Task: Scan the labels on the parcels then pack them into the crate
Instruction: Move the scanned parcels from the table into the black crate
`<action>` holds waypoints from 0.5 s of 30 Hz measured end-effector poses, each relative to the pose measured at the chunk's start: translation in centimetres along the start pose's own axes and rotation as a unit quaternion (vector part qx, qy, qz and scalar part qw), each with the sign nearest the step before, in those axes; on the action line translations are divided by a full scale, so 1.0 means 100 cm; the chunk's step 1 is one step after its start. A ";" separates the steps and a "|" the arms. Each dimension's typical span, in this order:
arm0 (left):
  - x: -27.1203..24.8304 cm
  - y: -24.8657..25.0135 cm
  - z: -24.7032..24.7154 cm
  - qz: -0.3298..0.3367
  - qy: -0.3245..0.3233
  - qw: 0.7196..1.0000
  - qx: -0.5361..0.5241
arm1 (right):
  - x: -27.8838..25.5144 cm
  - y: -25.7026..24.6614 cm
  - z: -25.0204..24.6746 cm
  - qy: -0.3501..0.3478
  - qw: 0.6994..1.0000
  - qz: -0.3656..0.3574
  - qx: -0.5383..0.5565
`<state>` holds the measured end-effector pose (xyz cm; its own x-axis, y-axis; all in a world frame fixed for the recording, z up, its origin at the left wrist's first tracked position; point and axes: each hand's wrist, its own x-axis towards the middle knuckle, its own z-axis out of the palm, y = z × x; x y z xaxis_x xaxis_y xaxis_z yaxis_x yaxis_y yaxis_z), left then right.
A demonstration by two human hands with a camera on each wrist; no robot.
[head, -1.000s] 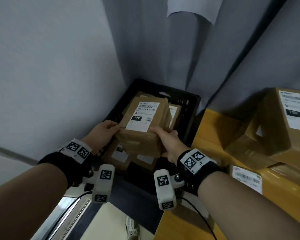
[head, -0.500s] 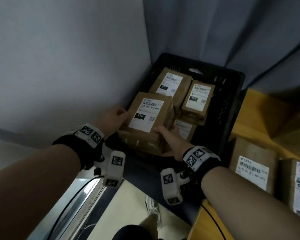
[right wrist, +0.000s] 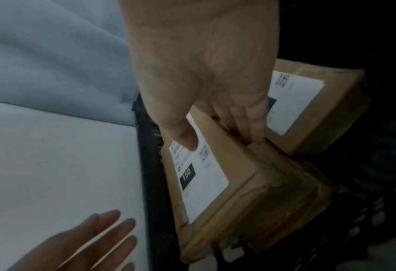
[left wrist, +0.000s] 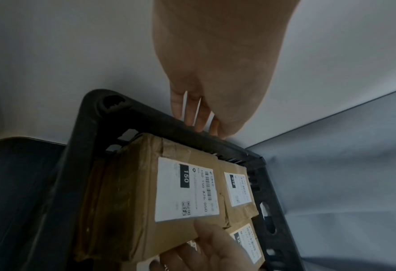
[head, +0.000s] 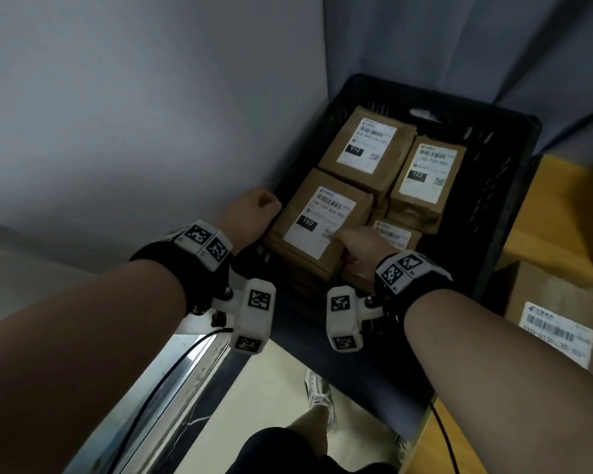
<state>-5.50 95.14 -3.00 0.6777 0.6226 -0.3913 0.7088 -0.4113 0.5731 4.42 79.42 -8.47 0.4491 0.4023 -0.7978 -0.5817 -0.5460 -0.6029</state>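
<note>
The crate (head: pixel 514 186) at one o'clock already holds parcels 010 (head: pixel 367 145) and 122 (head: pixel 425 176); the right hand (head: pixel 360 244) pinches parcel 150 (head: pixel 319 224) into its near-left corner; the left hand (head: pixel 254 213) hangs slack-fingered at the rim; at least one labelled parcel (head: pixel 555 323) waits at three o'clock.

Your forearms are bare. Each wrist wears a black band (head: pixel 421 295) topped by a white block with black-and-white square markers, and a white marker-tagged camera housing (head: pixel 254 319) hangs beneath on a bracket. Thin black cables trail off. You wear a white sneaker (head: pixel 317 393).
</note>
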 end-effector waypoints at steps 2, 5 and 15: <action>0.000 -0.004 -0.002 -0.008 0.001 1.000 0.000 | -0.002 0.001 -0.002 -0.017 0.999 0.001 -0.037; -0.002 -0.008 -0.003 -0.023 -0.007 1.000 0.001 | -0.003 0.001 -0.006 -0.025 0.998 -0.015 -0.051; -0.028 0.061 0.014 -0.006 -0.029 0.992 -0.121 | -0.064 -0.012 -0.075 0.064 0.991 -0.113 0.026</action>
<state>-2.84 89.91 0.56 0.6843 0.5841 -0.4365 0.6543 -0.2277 0.7212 7.34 72.04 -2.58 0.6529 0.4119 -0.6357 -0.4886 -0.4123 -0.7689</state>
